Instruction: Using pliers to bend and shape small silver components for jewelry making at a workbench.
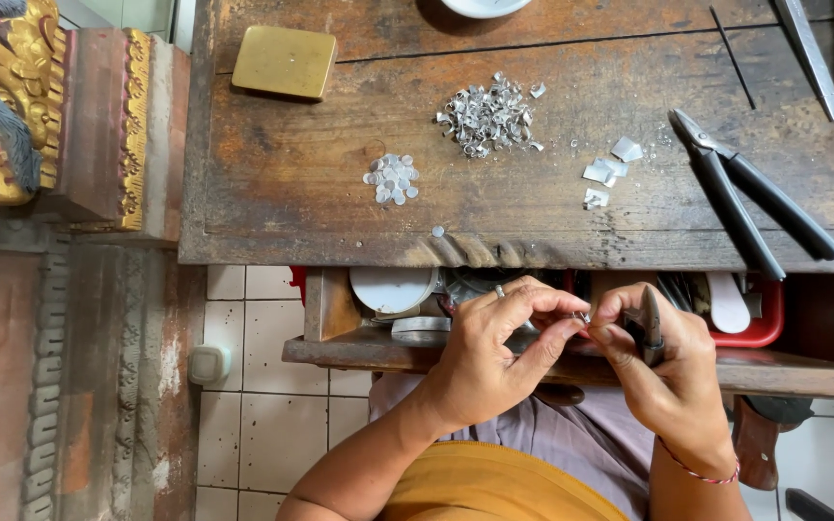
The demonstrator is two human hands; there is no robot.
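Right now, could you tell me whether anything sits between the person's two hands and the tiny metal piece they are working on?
Nothing visible does. The left hand pinches the tiny metal piece directly at its fingertips, and the right hand, holding small pliers, meets it from the other side.

One head-worn camera looks steeply down, close above the workbench [340, 193].

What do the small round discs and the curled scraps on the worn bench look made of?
Small round discs: likely thin silvery sheet metal, flat with a pale shine. Curled scraps: seemingly the same metal, bright glints on bent edges. Worn bench: dark, scratched wood with visible grain.
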